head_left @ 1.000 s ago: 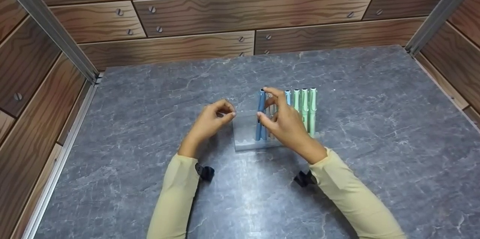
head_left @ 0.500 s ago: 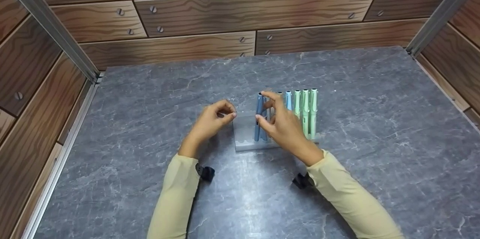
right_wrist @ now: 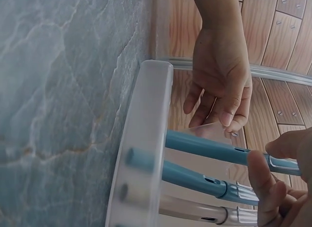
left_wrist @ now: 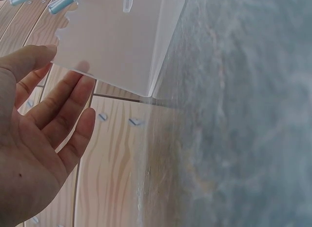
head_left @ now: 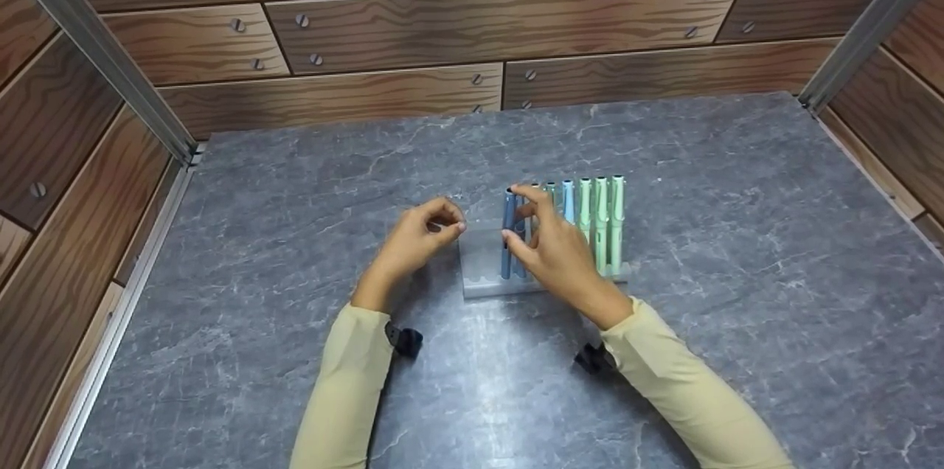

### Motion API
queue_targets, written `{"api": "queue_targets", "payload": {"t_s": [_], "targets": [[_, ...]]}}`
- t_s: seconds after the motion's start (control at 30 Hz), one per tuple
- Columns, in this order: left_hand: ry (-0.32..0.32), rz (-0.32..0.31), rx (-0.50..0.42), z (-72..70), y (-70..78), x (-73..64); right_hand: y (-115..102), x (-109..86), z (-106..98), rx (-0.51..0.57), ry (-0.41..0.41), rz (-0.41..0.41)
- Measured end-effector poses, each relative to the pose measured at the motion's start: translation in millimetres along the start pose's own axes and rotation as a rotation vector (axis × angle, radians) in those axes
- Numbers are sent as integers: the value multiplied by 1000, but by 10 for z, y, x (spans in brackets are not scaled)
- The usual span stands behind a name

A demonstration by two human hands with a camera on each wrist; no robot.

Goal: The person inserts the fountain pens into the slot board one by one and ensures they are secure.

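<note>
A frosted clear pen stand [head_left: 479,255] sits mid-table, with several pens upright in it. My left hand [head_left: 417,237] pinches its left edge between thumb and fingers; one fingertip shows through the sheet in the left wrist view. With thumb and fingers, my right hand [head_left: 560,251] holds a dark blue pen [right_wrist: 207,147] by its cap, nearly upright. The pen's lower end is at the stand's ledge [right_wrist: 151,100]; none of it shows through the ledge. Beside it stand another blue pen [right_wrist: 195,179] and a beige pen [right_wrist: 190,207], their ends visible through the ledge.
A light blue pen [head_left: 568,196] and several green pens [head_left: 602,211] fill the stand's right part, partly behind the right hand. Wood-patterned walls [head_left: 413,26] and metal posts [head_left: 118,63] border the grey marbled table [head_left: 295,181].
My right hand and the dark blue pen have moved down and slightly left, revealing more pen tops behind them. The left hand stays in place on the stand.
</note>
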State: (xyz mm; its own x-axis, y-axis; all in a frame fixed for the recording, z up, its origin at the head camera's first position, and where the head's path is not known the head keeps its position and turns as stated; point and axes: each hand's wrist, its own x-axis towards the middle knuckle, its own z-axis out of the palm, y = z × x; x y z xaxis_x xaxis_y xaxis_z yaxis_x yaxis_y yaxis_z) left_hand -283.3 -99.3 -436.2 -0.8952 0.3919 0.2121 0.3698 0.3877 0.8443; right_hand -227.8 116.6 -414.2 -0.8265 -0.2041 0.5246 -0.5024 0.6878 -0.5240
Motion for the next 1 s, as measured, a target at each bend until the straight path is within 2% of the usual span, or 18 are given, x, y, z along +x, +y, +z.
{"api": "queue_targets", "payload": {"t_s": [0.27, 0.67, 1.0], "targets": [[6, -1, 7, 6, -22, -8, 18, -23, 36, -19, 7, -51], [-3, -24, -8, 7, -1, -5, 32, -66, 57, -37, -24, -26], [-1, -14, -1, 3, -20, 4, 45, -67, 67, -56, -32, -26]]}}
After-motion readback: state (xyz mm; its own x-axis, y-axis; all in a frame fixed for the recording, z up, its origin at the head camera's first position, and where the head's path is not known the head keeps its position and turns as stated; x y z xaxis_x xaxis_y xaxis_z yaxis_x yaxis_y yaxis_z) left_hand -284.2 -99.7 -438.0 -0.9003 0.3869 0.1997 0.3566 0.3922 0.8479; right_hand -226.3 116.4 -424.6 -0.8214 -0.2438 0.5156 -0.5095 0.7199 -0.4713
